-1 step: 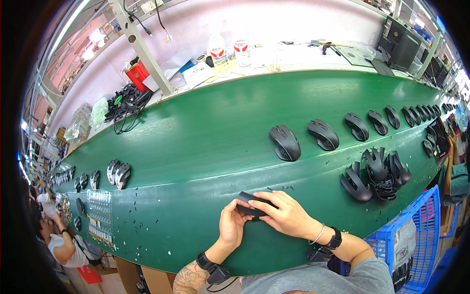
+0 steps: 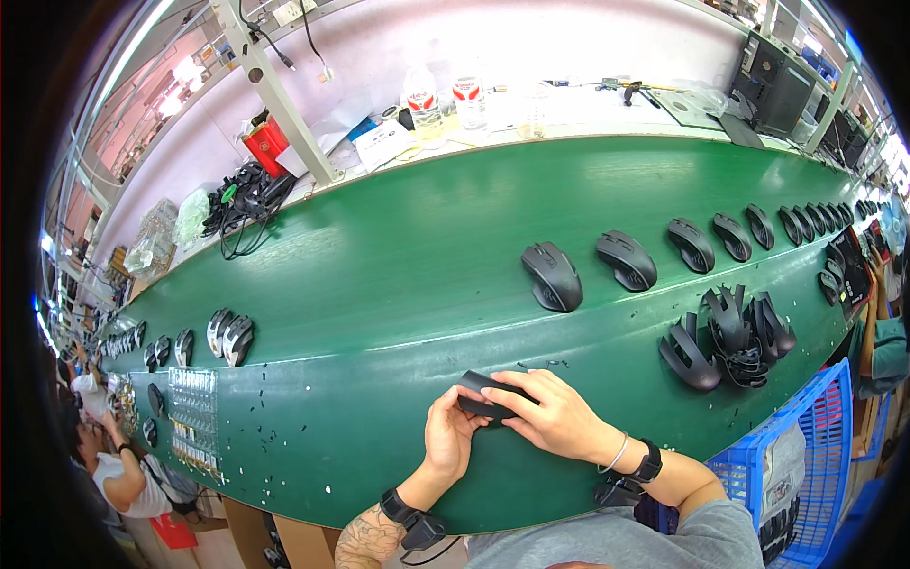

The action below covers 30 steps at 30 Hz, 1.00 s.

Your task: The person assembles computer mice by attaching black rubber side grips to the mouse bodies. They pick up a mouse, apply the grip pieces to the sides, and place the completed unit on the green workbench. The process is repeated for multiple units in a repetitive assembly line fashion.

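Note:
Near the front of the green table, both hands hold one black curved mouse cover (image 2: pixel 478 387). My left hand (image 2: pixel 449 431) grips its left end between thumb and fingers. From the right, my right hand (image 2: pixel 553 414) has its fingers closed over the cover's upper face and hides much of it. Small black scraps (image 2: pixel 545 364) lie just beyond the fingers. To the right is a pile of forked black mouse covers (image 2: pixel 730 327). Farther off, a black computer mouse (image 2: pixel 552 277) heads a row of several mice running toward the right.
Black-and-grey mice (image 2: pixel 237 339) stand in a row at the left, behind a clear plastic tray (image 2: pixel 193 417). A blue crate (image 2: pixel 820 455) adjoins the table's right front edge. Bottles (image 2: pixel 423 106) stand on the back shelf. Other people work at both far ends.

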Available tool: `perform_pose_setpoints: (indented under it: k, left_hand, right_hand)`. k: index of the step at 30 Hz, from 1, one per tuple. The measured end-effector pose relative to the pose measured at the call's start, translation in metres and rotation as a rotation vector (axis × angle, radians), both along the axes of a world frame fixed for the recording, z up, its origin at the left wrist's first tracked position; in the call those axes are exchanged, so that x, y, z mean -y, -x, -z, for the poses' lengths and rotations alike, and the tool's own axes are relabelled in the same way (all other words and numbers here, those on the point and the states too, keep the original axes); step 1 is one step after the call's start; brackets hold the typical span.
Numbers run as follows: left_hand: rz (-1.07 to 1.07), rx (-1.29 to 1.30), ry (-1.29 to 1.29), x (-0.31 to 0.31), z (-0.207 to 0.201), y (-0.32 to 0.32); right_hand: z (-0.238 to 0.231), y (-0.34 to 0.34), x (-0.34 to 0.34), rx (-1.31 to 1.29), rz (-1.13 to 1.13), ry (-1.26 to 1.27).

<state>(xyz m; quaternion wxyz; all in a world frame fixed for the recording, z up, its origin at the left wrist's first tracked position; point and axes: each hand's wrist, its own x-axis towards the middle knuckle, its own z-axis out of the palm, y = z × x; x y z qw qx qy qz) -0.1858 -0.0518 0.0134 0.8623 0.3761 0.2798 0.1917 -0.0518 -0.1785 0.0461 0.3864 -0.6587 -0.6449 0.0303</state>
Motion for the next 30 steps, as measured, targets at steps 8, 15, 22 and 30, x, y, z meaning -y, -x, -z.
perform_pose_setpoints:
  k: [8,15,22,30]
  left_hand:
    - [0.007,0.007,-0.011,0.000,0.002,0.001]
    - [-0.050,0.001,-0.160,-0.038,-0.021,0.003]
    - [-0.268,-0.404,-0.781,-0.202,-0.051,0.029]
    - [-0.449,-1.599,-1.463,-0.368,0.016,0.127]
  right_hand:
    - [-0.001,0.000,0.000,-0.006,-0.003,-0.003]
    - [0.002,0.000,0.001,-0.026,-0.014,-0.088]
    - [0.005,-0.002,0.003,0.014,0.002,-0.198]
    - [0.010,0.004,-0.002,-0.007,-0.066,-0.216]
